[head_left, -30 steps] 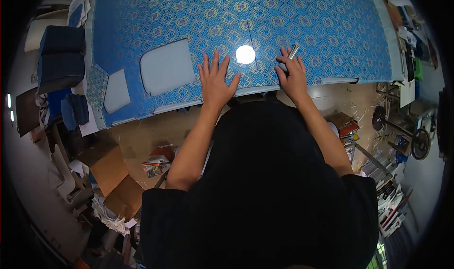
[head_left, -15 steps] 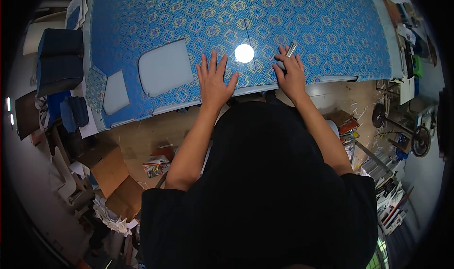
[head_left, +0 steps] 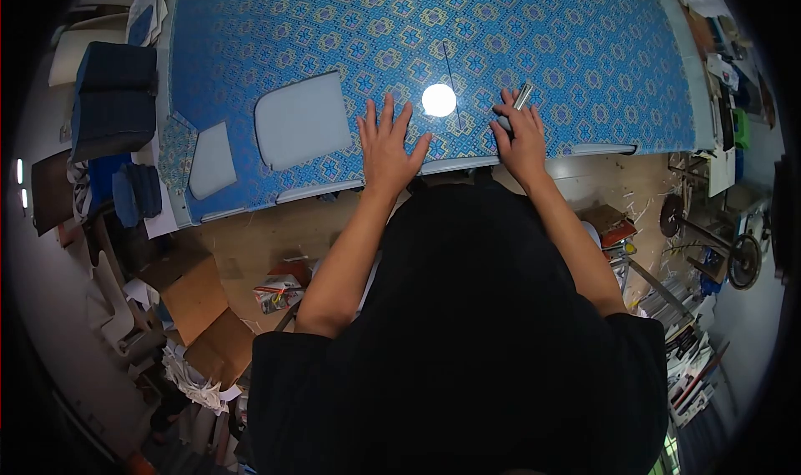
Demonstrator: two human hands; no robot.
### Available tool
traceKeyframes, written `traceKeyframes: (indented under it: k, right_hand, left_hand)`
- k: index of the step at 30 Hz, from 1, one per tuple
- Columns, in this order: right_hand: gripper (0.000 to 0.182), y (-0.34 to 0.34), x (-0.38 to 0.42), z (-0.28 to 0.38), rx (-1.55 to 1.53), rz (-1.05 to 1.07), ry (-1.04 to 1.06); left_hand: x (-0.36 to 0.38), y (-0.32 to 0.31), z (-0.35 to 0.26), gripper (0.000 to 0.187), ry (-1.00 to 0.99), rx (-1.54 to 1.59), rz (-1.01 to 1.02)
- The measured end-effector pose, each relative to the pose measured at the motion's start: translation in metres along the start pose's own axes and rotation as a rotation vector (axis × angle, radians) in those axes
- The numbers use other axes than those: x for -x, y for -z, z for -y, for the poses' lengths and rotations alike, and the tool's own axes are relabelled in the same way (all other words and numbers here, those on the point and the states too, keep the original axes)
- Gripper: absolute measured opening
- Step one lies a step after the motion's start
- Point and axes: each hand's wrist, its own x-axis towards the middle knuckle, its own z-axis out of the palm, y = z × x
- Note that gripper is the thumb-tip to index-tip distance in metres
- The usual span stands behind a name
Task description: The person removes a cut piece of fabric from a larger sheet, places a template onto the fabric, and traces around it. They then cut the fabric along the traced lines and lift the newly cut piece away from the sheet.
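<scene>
Blue fabric (head_left: 576,58) with a yellow-and-purple geometric pattern is spread over the tabletop in front of me. My left hand (head_left: 390,149) lies palm down near its front edge, fingers spread and holding nothing. To the right, my right hand (head_left: 522,141) rests on the cloth with a slim silver tool (head_left: 523,96) held between thumb and fingers. The tool's lower part is hidden by the hand, and I cannot tell its kind. Between the hands are a bright white light spot (head_left: 439,100) and a thin dark line (head_left: 451,83) across the pattern.
Left of my hands, a large pale grey shape (head_left: 303,122) and a smaller one (head_left: 214,162) interrupt the pattern. Dark blue cushions (head_left: 115,99) stand beyond the table's left end. An open cardboard box (head_left: 193,295) sits on the floor, lower left. A wheeled metal frame (head_left: 743,260) is at right.
The whole view has shifted slightly, so the table and hands appear a little further right. Both hands keep their places on the fabric, the silver tool still in the right one.
</scene>
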Motion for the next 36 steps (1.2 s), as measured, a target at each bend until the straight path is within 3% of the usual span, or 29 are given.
traceKeyframes:
  k: [15, 36]
  right_hand:
    - [0.030, 0.0041, -0.0041, 0.0020, 0.008, 0.059, -0.018]
    - [0.028, -0.0014, 0.0009, -0.0042, -0.004, -0.026, 0.028]
  left_hand:
    - [-0.0008, -0.0008, 0.0012, 0.064, -0.003, -0.017, 0.014]
    - [0.0009, -0.0025, 0.0027, 0.063, -0.014, -0.019, -0.009]
